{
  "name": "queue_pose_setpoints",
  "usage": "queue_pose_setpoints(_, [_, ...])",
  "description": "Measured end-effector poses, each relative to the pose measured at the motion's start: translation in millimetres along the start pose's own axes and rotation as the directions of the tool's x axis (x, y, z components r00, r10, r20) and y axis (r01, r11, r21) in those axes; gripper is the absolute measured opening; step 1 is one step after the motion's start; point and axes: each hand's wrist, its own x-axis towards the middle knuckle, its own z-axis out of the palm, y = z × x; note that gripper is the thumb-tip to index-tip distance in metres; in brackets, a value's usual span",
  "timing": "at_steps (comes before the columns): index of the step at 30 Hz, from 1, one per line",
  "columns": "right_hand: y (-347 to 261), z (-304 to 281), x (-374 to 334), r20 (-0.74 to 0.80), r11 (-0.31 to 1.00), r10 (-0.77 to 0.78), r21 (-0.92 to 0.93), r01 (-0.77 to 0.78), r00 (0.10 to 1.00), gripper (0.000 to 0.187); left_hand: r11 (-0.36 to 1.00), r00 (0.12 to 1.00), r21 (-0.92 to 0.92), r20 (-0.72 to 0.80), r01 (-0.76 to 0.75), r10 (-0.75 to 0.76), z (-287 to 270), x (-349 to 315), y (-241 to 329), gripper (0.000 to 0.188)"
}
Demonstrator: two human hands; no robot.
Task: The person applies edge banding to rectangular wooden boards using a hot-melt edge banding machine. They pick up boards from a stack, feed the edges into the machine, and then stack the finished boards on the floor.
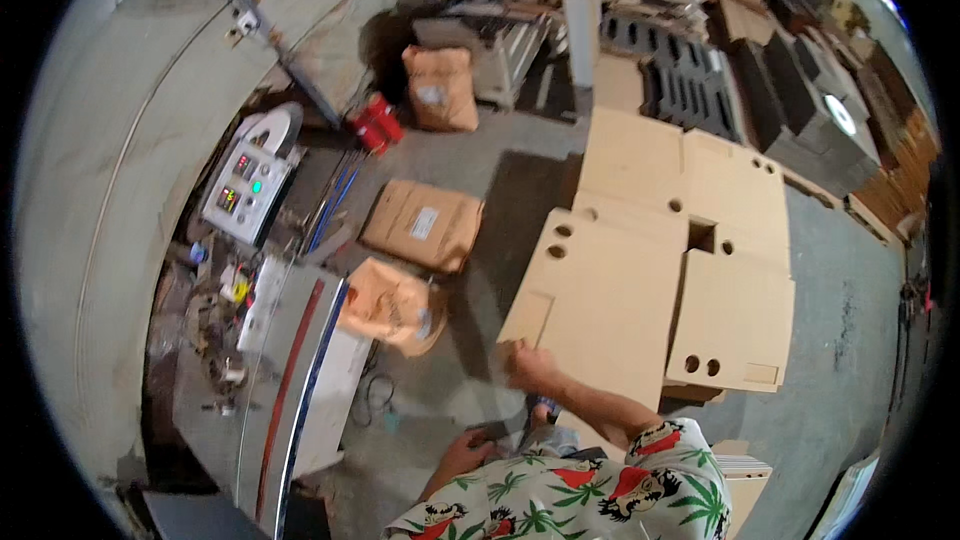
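Note:
A large pale wooden panel, with round holes and a shallow rectangular recess, lies on a stack to my right. My right hand is closed at the panel's near left corner, fingers bent against its edge. Low beside my body hangs my left hand, apart from the panels; its fingers are partly hidden and too blurred to make out. More pale panels with holes adjoin the first: one on the right, one at the far right and one beyond.
A machine with a long metal edge and a control box runs along my left. Paper sacks, one open and one closed, stand on the floor between. Red cylinders and stacked dark boards are farther off.

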Motion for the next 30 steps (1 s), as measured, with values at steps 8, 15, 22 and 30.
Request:
queue_pose_setpoints(8, [-113.9,-145.3,-68.1,0.028,0.964,-0.256,0.087,0.253,0.966,0.069,0.781,0.818,-0.501,0.221,-0.372,0.531,76.9,65.0,113.1,0.045])
queue_pose_setpoints(15, [-102.3,-156.8,-55.6,-0.095,0.775,-0.53,0.349,0.527,0.842,0.061,0.557,0.976,-0.815,-0.046,-0.159,0.211,81.2,15.8,171.6,0.028])
queue_pose_setpoints(22, [56.9,-132.5,-56.7,-0.352,0.726,0.158,0.675,0.133,0.923,0.036,0.656,0.934,-0.682,-0.121,-0.324,0.336,7.9,-6.9,161.1,0.038])
queue_pose_setpoints(30, [106.2,-6.4,-59.2,0.223,-0.087,0.639,0.972,-0.219,0.736,0.089,0.678,0.831,-0.481,-0.293,-0.555,0.473,-94.8,-78.5,176.5,0.051])
